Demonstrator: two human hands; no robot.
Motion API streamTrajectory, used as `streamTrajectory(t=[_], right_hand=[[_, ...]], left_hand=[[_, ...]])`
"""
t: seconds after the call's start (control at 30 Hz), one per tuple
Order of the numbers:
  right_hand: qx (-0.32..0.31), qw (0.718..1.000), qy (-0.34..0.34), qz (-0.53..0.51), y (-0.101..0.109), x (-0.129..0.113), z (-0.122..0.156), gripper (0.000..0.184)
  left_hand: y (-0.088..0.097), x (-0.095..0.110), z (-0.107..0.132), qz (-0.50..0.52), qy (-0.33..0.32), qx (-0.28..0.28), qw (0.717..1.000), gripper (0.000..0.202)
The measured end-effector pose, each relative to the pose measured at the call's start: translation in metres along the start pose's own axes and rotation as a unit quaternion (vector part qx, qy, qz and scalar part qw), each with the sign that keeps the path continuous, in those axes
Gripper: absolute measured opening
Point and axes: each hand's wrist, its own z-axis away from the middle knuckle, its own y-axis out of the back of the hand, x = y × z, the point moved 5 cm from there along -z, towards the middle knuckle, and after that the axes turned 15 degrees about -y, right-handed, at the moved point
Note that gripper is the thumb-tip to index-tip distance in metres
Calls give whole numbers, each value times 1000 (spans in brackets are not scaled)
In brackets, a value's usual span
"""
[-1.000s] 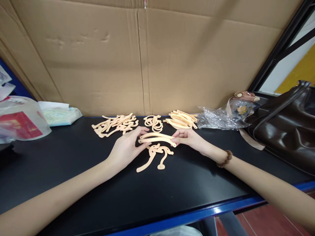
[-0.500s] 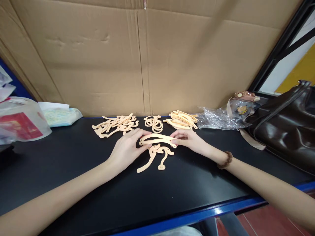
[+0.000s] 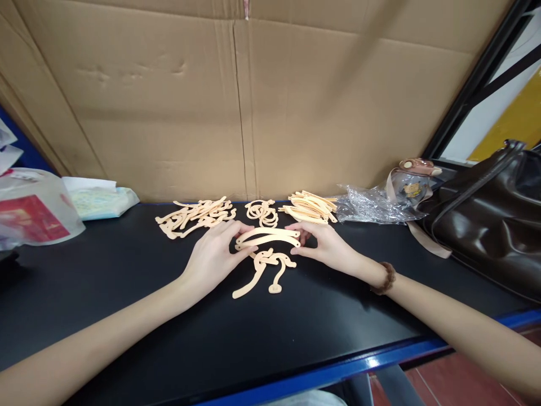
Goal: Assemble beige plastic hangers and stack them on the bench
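Observation:
Two pale, curved strips (image 3: 270,239) with holes at their ends are held crosswise above the black table. My left hand (image 3: 217,247) pinches their left ends between thumb and fingers. At the right ends, my right hand (image 3: 325,245) has its fingers at the top edge and behind, with the thumb at the lower edge. Both holes on that side show. Just below the strips, a few curved, hooked pieces (image 3: 262,260) of the same pale material lie joined or overlapping; I cannot tell which.
Along the cardboard wall (image 3: 169,113) lie a pile of curved pieces (image 3: 196,216), several ring-shaped pieces (image 3: 262,212) and a stack of strips (image 3: 310,206). Clear plastic wrap (image 3: 372,204), a clear bottle (image 3: 409,183) and a dark bag (image 3: 486,220) stand right. Plastic packages (image 3: 103,201) sit left.
My right thumb has slid off the face of the strips to their lower edge, uncovering their right ends. My left hand keeps its pinch. The view has shifted slightly.

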Motion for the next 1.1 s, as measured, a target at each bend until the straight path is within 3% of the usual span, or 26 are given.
streamTrajectory(t=[0.2, 0.57, 0.8, 0.97, 1.1], right_hand=[[21, 998, 28, 60, 4, -7, 1, 37], [14, 995, 17, 99, 2, -2, 0, 35], [-17, 993, 25, 111, -5, 8, -2, 36], [-19, 992, 32, 120, -6, 11, -3, 21], [-17, 992, 36, 120, -5, 9, -1, 23]], left_hand=[[-1, 0, -1, 3, 6, 1, 1000, 16], [-5, -2, -2, -6, 3, -24, 1000, 19], [-14, -17, -1, 16, 23, -64, 998, 31], [-18, -25, -1, 30, 23, -84, 996, 36], [-21, -28, -1, 43, 36, -84, 995, 40]])
